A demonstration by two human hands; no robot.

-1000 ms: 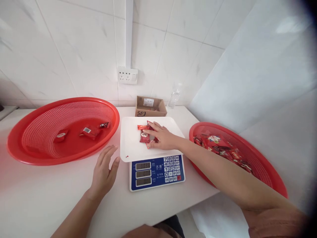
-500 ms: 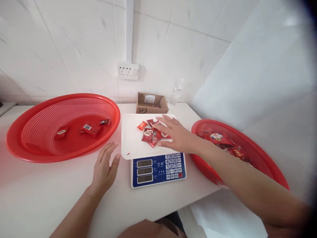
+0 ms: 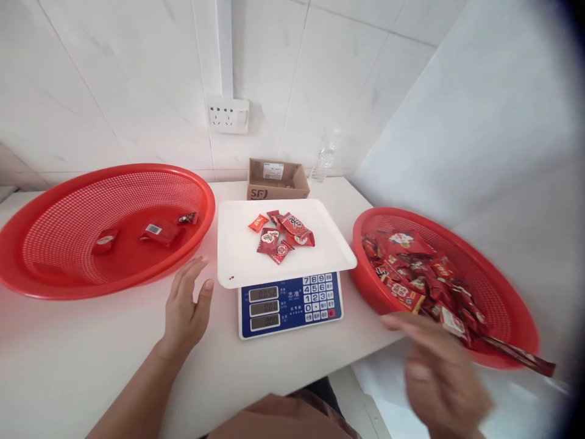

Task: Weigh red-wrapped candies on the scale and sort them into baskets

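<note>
My left hand (image 3: 187, 305) is held over the table beside the scale, fingers stretched out and holding nothing. At the lower right my right hand (image 3: 443, 372) is blurred by motion, in front of the right basket. Its index finger points out apart from the thumb, and nothing shows in it. Several small red snack packets (image 3: 296, 227) lie in a cluster on the white tray (image 3: 320, 262) of a blue and white digital scale (image 3: 292, 308). Red wrapped packets (image 3: 406, 244) heap up in the right red basket (image 3: 512, 305).
On the left, another red mesh basket (image 3: 114, 174) holds a few red packets (image 3: 161, 233). Behind the scale stand an open cardboard box (image 3: 278, 192) and a clear plastic bottle (image 3: 324, 161) by the tiled wall. A long dark stick packet (image 3: 521, 353) overhangs the right basket's rim.
My right hand has pulled back from the packets on the tray, toward the lower right. The packets stay on the tray. My left hand keeps about the same place, and the view has shifted slightly.
</note>
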